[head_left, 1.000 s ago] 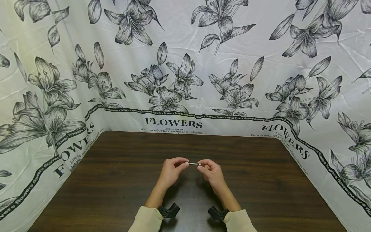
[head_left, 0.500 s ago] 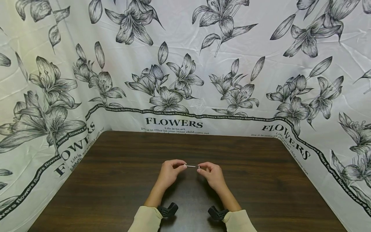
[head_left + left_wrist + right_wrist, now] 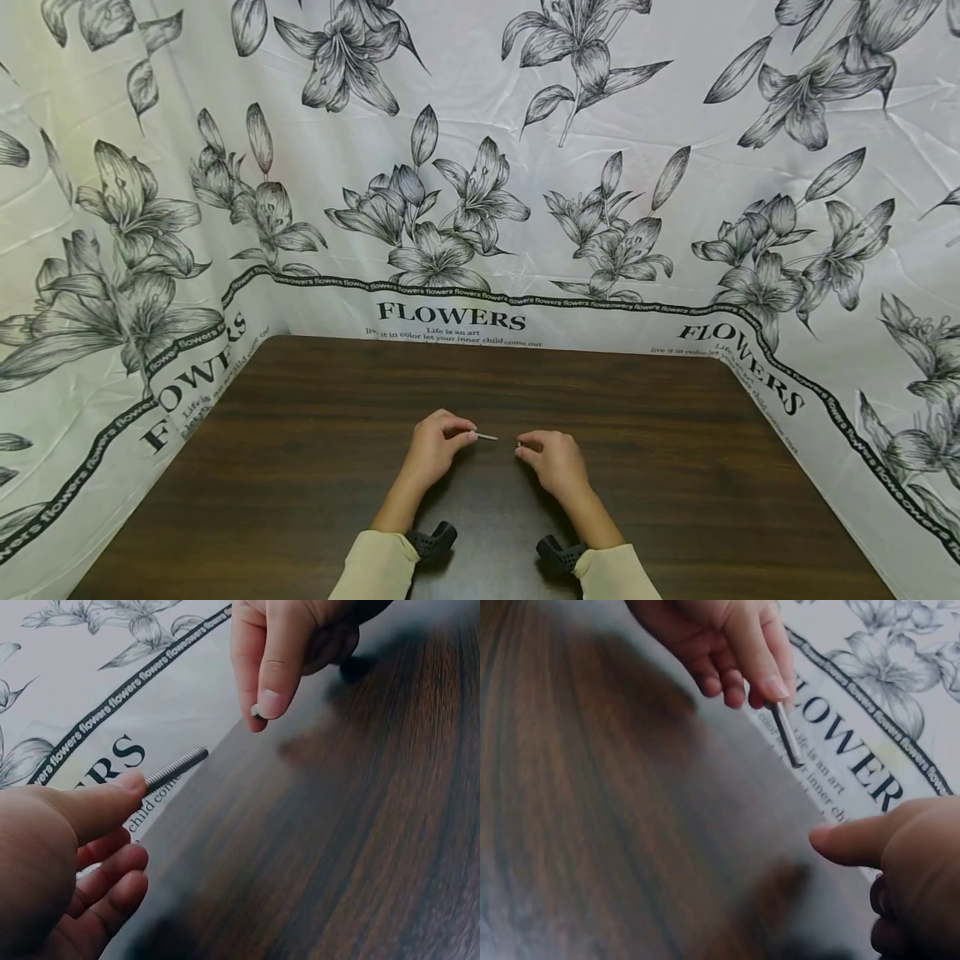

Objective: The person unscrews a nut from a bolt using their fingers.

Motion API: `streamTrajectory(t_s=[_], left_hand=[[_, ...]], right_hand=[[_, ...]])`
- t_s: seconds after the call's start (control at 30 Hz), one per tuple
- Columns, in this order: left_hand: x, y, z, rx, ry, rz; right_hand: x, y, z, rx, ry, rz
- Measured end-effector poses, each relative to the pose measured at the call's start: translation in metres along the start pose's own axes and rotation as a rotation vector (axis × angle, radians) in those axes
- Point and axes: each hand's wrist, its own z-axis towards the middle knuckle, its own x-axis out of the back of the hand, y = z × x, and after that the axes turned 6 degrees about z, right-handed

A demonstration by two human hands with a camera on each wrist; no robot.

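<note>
My left hand [image 3: 433,446] pinches a metal bolt [image 3: 177,769] by one end between thumb and fingers. Its threaded shaft sticks out toward the right, and the held end is hidden in the fingers. Opposite it, my right hand [image 3: 558,462] pinches a small metal nut [image 3: 256,712] between thumb and index finger, mostly covered by the fingertips. A short gap separates the bolt's free end from the nut. In the right wrist view, the bolt [image 3: 787,736] points down toward the right thumb, and the nut is hidden there. Both hands are above the brown table.
The dark wood-grain table [image 3: 337,383] lies beneath both hands. White cloth [image 3: 480,250] with black flower prints and lettering hangs along its back and sides. Black camera mounts [image 3: 432,542] sit on both wrists, by the cream sleeves [image 3: 378,567].
Earlier the bolt reached across to the right fingers. The hands have since drawn apart, the left going left and the right moving slightly right and down, so the bolt and nut are now separate.
</note>
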Motion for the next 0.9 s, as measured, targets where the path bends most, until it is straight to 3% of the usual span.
streamTrajectory(t_s=[0.13, 0.27, 0.63, 0.9], left_hand=[[-0.0011, -0.0029, -0.001, 0.009, -0.022, 0.045], [-0.0008, -0.0042, -0.0022, 0.023, -0.042, 0.076], [-0.0015, -0.0044, -0.004, -0.02, -0.061, 0.213], [-0.0053, -0.0032, -0.0018, -0.003, -0.084, 0.23]], right_hand=[[0.0006, 0.001, -0.0022, -0.031, 0.018, -0.108], [-0.0006, 0.0003, -0.0026, -0.038, 0.022, -0.141], [-0.0049, -0.0021, 0.0004, -0.042, 0.04, -0.156], [-0.001, 0.0026, 0.0017, -0.095, 0.005, -0.099]])
